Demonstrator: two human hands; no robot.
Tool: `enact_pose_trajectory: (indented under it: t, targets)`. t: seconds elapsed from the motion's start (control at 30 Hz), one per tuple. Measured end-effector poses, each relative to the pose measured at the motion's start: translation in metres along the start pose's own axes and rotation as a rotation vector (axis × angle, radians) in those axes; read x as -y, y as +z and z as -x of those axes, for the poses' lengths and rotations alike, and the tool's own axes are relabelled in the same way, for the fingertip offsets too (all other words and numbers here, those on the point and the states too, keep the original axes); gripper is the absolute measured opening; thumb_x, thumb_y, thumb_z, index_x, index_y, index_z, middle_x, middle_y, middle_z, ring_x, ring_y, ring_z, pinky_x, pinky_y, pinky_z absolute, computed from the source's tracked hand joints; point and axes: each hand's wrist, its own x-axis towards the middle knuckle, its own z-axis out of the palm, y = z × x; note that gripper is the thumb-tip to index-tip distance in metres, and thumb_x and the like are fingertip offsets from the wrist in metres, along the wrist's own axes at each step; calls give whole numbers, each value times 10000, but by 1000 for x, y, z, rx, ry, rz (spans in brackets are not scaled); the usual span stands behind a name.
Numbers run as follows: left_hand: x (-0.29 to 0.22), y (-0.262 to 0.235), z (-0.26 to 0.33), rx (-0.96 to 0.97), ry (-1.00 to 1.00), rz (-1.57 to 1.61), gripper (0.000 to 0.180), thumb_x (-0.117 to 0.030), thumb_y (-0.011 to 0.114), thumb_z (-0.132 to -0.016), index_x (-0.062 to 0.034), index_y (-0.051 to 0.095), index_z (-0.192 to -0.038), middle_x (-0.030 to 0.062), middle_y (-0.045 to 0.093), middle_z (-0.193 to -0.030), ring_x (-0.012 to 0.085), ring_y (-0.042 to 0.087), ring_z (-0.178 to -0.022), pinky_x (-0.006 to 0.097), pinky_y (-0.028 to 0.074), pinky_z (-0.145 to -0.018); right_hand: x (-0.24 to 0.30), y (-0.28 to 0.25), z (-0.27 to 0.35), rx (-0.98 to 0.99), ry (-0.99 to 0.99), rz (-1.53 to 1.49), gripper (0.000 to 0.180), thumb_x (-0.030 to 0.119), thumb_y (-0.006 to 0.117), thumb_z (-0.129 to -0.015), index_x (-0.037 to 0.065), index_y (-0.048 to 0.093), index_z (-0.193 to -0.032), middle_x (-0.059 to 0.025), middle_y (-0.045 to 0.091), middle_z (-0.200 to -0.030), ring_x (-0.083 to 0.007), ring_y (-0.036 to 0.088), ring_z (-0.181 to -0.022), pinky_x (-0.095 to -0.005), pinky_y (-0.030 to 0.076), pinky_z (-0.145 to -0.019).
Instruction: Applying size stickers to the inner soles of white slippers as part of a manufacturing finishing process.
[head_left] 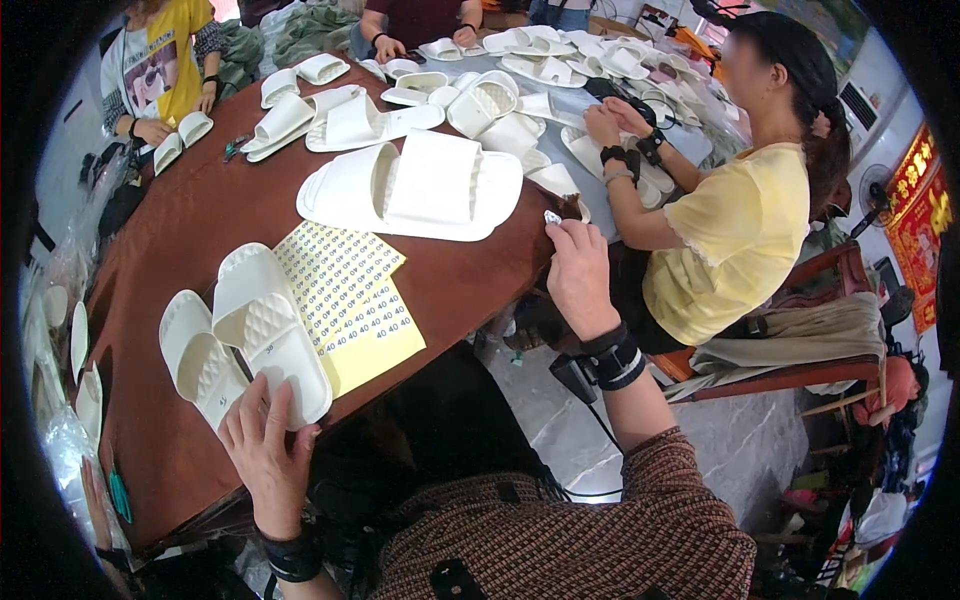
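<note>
- Head view: the brown table [190, 240] fills the left of the frame, running away from both hands toward other seated people.
- A pair of white slippers [410, 190] lies flat mid-table, just left of and beyond the right hand.
- Another pair, white slippers sole-up [245, 335], lies near the table's front edge; the left hand [268, 450] rests its spread fingers on the heel end of the nearer one, pressing rather than closing around it.
- Yellow sticker sheets [350, 300] lie just right of that pair, between the two hands, partly tucked under it.
- The right hand [578, 275] hovers at the table's right edge, thumb and forefinger pinched together on a small white sticker [552, 216] at its fingertips.
- Past the right hand, a person in a yellow shirt [735, 235] sits handling more slippers.
</note>
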Motion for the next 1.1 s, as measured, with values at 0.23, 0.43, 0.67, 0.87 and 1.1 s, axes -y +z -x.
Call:
enact_pose_trajectory:
  t: [0.23,0.43,0.67,0.87,1.1]
  targets:
    - [3,1,4,16,-9,14,629,-197,798,-730,-132,594,-1322,114,529,-1397,343,485,-1255,496,343,-1077,-17,-7,-8,-11,120,-307,275,-58,548,-772,32,684,-993,-132,632,-983,-348,558,-951,-430,449,-842]
    - [-2,-2,-2,10,9,6,597,-209,780,-758,-123,593,-1319,127,540,-1380,350,489,-1249,490,343,-1071,-21,-7,-9,37,94,-117,326,-58,567,-765,41,673,-1056,-129,619,-988,-342,555,-960,-435,444,-826]
    - [9,-3,3,-40,22,36,599,-205,808,-710,-130,627,-1277,120,561,-1348,337,522,-1197,495,367,-1034,-15,-10,-23,31,-107,-124,346,-11,614,-726,59,679,-1059,-135,607,-890,-362,586,-873,-471,452,-755]
    - [1,1,-4,-95,74,80,580,-260,821,-695,-104,647,-1226,118,584,-1302,324,549,-1162,459,403,-974,33,-47,-41,53,88,-500,223,-62,569,-845,6,661,-1036,-167,642,-934,-343,602,-911,-403,480,-813]
    - [8,-4,4,-171,110,125,474,-235,818,-712,-69,659,-1127,118,612,-1226,327,571,-1137,461,431,-949,123,-60,-63,310,-234,-776,212,-35,617,-842,12,673,-1041,-137,651,-982,-325,606,-948,-390,474,-880]
